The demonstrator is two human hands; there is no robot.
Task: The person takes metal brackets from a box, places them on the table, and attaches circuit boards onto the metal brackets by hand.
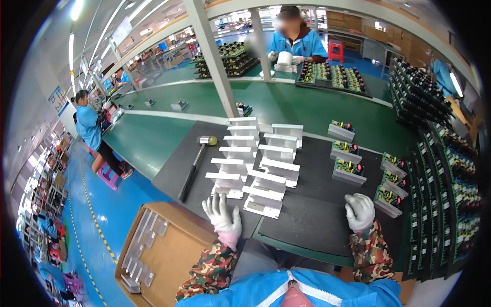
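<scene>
My left hand (222, 214), in a white glove, lies with fingers stretched out at the near edge of the black mat (302, 220). Just beyond its fingertips is the nearest metal bracket (226, 180) of two rows of silver brackets. My right hand (359, 211), also gloved, rests curled over the mat's right part; whatever its fingers may hold is hidden. Past it stand several metal brackets with circuit boards, among them one board assembly (349, 172) and another assembly (388, 200) close to its right. A hammer (192, 166) lies left of the bracket rows.
An open cardboard box (176, 250) with metal pieces (144, 233) sits at lower left. Stacked trays of boards (442, 189) rise at right. A post (212, 61) stands at the bench's middle. Across it, a person in blue (299, 43) works behind a board tray (332, 77).
</scene>
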